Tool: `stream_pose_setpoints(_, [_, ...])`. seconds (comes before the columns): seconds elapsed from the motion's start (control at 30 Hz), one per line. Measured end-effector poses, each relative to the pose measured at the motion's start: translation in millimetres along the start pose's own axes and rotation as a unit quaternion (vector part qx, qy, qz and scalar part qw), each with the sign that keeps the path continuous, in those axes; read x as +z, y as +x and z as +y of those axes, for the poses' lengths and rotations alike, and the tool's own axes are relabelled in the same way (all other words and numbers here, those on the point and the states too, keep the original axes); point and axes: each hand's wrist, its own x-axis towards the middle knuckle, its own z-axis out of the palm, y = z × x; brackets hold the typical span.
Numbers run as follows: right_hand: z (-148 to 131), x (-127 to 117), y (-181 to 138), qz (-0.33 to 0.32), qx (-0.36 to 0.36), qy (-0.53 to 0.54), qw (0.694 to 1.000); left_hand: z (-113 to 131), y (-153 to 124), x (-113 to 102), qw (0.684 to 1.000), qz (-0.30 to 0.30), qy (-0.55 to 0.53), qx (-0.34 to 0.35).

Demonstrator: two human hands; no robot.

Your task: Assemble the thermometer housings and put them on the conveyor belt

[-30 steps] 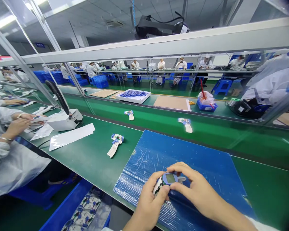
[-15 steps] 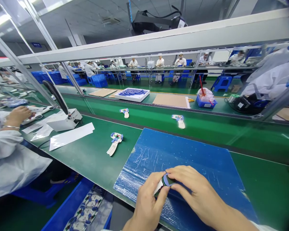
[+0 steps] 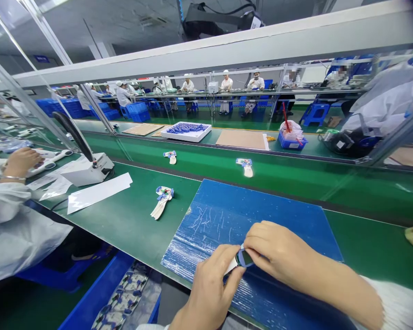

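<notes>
A small white and blue handheld device with a screen (image 3: 241, 259) is gripped between both of my hands above the blue mat (image 3: 289, 215). My left hand (image 3: 209, 288) holds its white lower end, fingers closed around it. My right hand (image 3: 278, 256) is closed over its blue screen end and hides most of the device. A similar device half (image 3: 161, 200) lies on the green table to the left of the mat.
Two more device halves (image 3: 171, 156) (image 3: 246, 167) lie on the green conveyor belt. A co-worker's hand (image 3: 20, 161) works at the left near a white machine (image 3: 86, 169) and white sheets (image 3: 98, 192). A blue bin (image 3: 99, 298) sits below the table edge. A white tray (image 3: 186, 131) and a blue basket (image 3: 291, 140) stand beyond.
My right hand closed over the device's screen end and tilted it, hiding the display. The belt pieces drifted left. The co-worker's hand moved to a part on the table.
</notes>
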Motion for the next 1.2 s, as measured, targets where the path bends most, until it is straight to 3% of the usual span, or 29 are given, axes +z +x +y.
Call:
stream_pose_setpoints(0.2, [-6, 6, -4, 0.007, -0.043, -0.064, 0.997, 1, 3, 2, 0.995, 0.007, -0.064, -0.073])
stream_pose_setpoints(0.37, [-18, 6, -12, 0.028, -0.025, -0.046, 0.998, -1, 6, 2, 0.978, 0.020, -0.131, -0.162])
stream_pose_setpoints(0.63, [-15, 13, -16, 0.081, 0.001, -0.010, 0.997, 0, 3, 7, 0.944, 0.014, -0.233, -0.235])
stream_pose_setpoints(0.7, [-14, 17, -18, 0.109, -0.012, -0.012, 0.994, -1, 2, 11, 0.919, 0.020, -0.302, -0.253])
stream_pose_setpoints(0.77, [-15, 20, -20, 0.133, -0.014, -0.005, 0.991, -3, 1, 14, 0.875, 0.031, -0.395, -0.277])
stream_pose_setpoints(0.83, [-18, 21, -21, 0.140, 0.006, 0.027, 0.990, -7, 0, 17, 0.832, 0.048, -0.466, -0.296])
stream_pose_setpoints(0.9, [-22, 21, -21, 0.135, 0.034, 0.075, 0.987, -10, 0, 20, 0.813, 0.059, -0.495, -0.301])
stream_pose_setpoints(1.2, [-27, 19, -24, 0.126, 0.070, 0.133, 0.980, -7, 1, 21, 0.819, 0.039, -0.506, -0.267])
